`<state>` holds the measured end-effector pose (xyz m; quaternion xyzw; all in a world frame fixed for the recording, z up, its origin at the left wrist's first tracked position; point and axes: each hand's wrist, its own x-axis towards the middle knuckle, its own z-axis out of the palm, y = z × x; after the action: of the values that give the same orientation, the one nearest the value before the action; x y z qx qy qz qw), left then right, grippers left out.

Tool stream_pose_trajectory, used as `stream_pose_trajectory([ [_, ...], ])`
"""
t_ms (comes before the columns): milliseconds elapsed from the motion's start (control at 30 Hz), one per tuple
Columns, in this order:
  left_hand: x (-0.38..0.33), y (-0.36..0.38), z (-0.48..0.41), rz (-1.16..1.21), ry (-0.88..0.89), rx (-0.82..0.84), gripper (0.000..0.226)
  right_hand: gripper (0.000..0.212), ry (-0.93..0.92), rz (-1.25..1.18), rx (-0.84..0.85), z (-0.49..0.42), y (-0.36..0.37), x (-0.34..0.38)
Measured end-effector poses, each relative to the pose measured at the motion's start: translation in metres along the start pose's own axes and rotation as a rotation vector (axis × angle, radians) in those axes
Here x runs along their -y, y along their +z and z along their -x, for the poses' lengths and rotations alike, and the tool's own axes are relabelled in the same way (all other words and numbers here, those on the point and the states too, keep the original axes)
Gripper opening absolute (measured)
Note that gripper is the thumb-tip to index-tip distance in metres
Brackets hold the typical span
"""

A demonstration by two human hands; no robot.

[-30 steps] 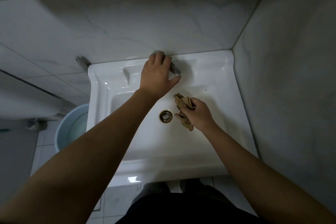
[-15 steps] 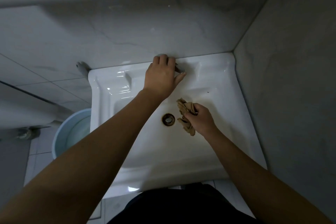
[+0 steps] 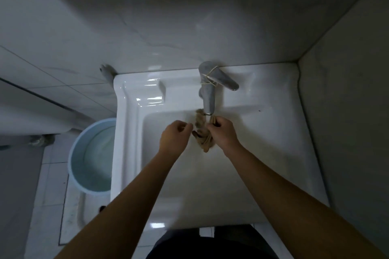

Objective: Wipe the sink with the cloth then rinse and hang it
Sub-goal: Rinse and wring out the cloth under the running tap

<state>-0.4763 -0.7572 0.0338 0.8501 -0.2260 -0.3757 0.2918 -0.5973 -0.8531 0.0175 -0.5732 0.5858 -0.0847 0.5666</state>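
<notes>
A white sink [image 3: 273,153] sits in the corner below me. Its chrome tap [image 3: 208,94] has its lever turned to the right. A crumpled tan cloth [image 3: 203,134] hangs right under the spout. My right hand [image 3: 223,132] is closed on the cloth's right side. My left hand [image 3: 175,135] is next to the cloth's left edge, fingers curled; whether it grips the cloth I cannot tell. The drain is hidden behind the hands and cloth.
A light blue bucket [image 3: 90,157] with water stands on the floor left of the sink. Marble-look walls close in behind the sink and on its right. A pipe stub [image 3: 106,70] sticks out of the wall at the sink's back left corner.
My left hand has left the tap lever and come down beside the cloth. My right hand has lifted the cloth up under the spout. The tap is now uncovered.
</notes>
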Motion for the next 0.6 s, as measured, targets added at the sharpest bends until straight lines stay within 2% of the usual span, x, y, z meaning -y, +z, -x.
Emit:
stream_pose_trajectory([
  [67,0.003,0.012,-0.009,0.144,-0.131,0.138,0.037,0.030,0.023,-0.025,0.019,-0.009,0.008,0.001],
  [167,0.000,0.027,-0.019,0.335,-0.224,0.264,0.034,0.019,0.025,-0.069,0.020,-0.016,0.013,-0.002],
  [267,0.001,0.034,-0.027,0.402,-0.224,0.218,0.035,0.020,0.040,-0.092,-0.066,-0.023,0.003,-0.009],
  [367,0.011,0.033,-0.030,0.425,-0.280,0.149,0.029,0.018,0.156,-0.255,-0.115,-0.029,-0.013,-0.017],
  [533,0.008,0.031,-0.028,0.490,-0.358,0.174,0.020,0.020,0.294,-0.507,-0.029,-0.024,-0.017,-0.017],
  [600,0.001,0.030,-0.028,0.591,-0.380,0.229,0.019,0.018,0.305,-0.541,0.011,-0.024,-0.014,-0.018],
])
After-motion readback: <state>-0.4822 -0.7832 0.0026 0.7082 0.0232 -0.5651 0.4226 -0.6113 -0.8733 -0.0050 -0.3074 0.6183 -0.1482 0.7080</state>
